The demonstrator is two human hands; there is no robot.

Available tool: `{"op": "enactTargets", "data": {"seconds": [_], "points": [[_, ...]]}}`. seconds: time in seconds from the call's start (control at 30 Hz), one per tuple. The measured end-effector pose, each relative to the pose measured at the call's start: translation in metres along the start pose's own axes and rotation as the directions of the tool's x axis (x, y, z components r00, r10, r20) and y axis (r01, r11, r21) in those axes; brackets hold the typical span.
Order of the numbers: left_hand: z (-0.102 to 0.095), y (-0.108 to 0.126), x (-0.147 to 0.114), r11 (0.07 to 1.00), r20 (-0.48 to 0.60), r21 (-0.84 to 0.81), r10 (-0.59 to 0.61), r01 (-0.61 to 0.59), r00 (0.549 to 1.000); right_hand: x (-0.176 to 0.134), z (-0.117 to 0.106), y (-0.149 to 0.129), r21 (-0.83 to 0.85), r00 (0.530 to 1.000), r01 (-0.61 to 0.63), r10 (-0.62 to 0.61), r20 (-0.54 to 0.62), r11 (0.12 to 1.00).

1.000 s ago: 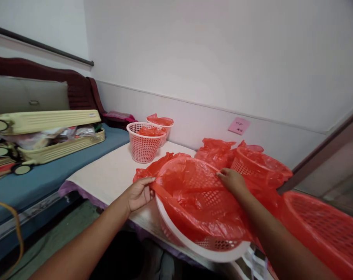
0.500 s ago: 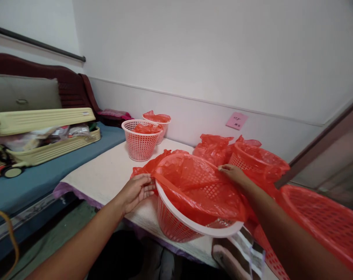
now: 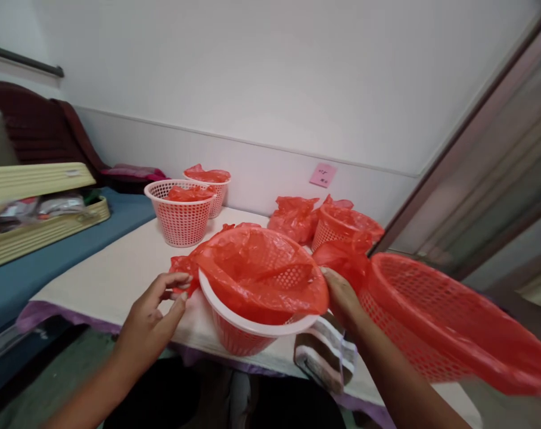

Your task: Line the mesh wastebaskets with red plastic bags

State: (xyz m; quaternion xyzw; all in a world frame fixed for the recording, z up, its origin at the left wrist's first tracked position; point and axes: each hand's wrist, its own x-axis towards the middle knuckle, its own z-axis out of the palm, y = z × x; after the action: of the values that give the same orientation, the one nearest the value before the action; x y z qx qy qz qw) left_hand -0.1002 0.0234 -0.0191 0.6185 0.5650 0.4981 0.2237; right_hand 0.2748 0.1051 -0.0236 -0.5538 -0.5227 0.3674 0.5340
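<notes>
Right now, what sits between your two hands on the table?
In the head view, a white-rimmed mesh plastic basket lined with a red plastic bag sits between the left hand and right hand.

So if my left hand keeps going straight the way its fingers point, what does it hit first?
Probably the loose red bag hanging over the basket rim; the left hand fingertips are almost on it, though depth is hard to judge.
</notes>
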Motion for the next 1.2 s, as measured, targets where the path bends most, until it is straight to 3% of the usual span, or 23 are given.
{"op": "enactTargets", "data": {"seconds": [0.07, 0.13, 0.23, 0.33, 0.43, 0.57, 0.73, 0.8, 0.9, 1.03, 1.1, 1.2], "points": [[0.000, 0.009, -0.007, 0.991, 0.003, 0.067, 0.114, -0.114, 0.993, 0.000, -0.004, 0.004, 0.004, 0.999, 0.006, -0.006, -0.047, 1.000], [0.002, 0.019, -0.009, 0.942, 0.021, 0.155, 0.299, -0.299, 0.954, -0.002, -0.010, 0.009, -0.014, 0.993, 0.019, -0.020, -0.114, 1.000], [0.006, 0.034, -0.006, 0.802, 0.091, 0.229, 0.546, -0.551, 0.833, -0.017, -0.017, 0.012, -0.083, 0.971, 0.085, -0.101, -0.218, 0.993], [0.016, 0.048, 0.006, 0.687, 0.189, 0.264, 0.651, -0.677, 0.735, -0.043, -0.018, 0.008, -0.172, 0.948, 0.186, -0.223, -0.229, 0.967], [0.027, 0.062, 0.021, 0.618, 0.360, 0.303, 0.631, -0.725, 0.688, -0.067, -0.016, 0.000, -0.350, 0.910, 0.349, -0.404, -0.095, 0.869], [0.040, 0.079, 0.036, 0.634, 0.599, 0.311, 0.448, -0.708, 0.664, -0.079, -0.012, -0.001, -0.509, 0.814, 0.537, -0.572, 0.104, 0.672], [0.044, 0.091, 0.043, 0.681, 0.706, 0.308, 0.304, -0.664, 0.640, -0.079, -0.012, 0.009, -0.516, 0.822, 0.531, -0.557, 0.119, 0.672], [0.044, 0.091, 0.044, 0.694, 0.714, 0.288, 0.303, -0.660, 0.631, -0.079, -0.011, 0.012, -0.512, 0.828, 0.523, -0.548, 0.117, 0.681], [0.044, 0.089, 0.044, 0.757, 0.678, 0.220, 0.334, -0.615, 0.654, -0.081, -0.010, 0.012, -0.524, 0.835, 0.509, -0.540, 0.108, 0.683], [0.040, 0.084, 0.038, 0.767, 0.591, 0.115, 0.458, -0.631, 0.664, -0.085, -0.010, 0.009, -0.547, 0.808, 0.534, -0.579, 0.107, 0.645], [0.039, 0.079, 0.032, 0.718, 0.536, 0.089, 0.549, -0.690, 0.641, -0.087, -0.009, 0.008, -0.558, 0.779, 0.561, -0.618, 0.107, 0.611], [0.039, 0.066, 0.022, 0.614, 0.462, 0.067, 0.679, -0.786, 0.570, -0.089, -0.008, 0.009, -0.568, 0.740, 0.595, -0.663, 0.111, 0.569]]}}
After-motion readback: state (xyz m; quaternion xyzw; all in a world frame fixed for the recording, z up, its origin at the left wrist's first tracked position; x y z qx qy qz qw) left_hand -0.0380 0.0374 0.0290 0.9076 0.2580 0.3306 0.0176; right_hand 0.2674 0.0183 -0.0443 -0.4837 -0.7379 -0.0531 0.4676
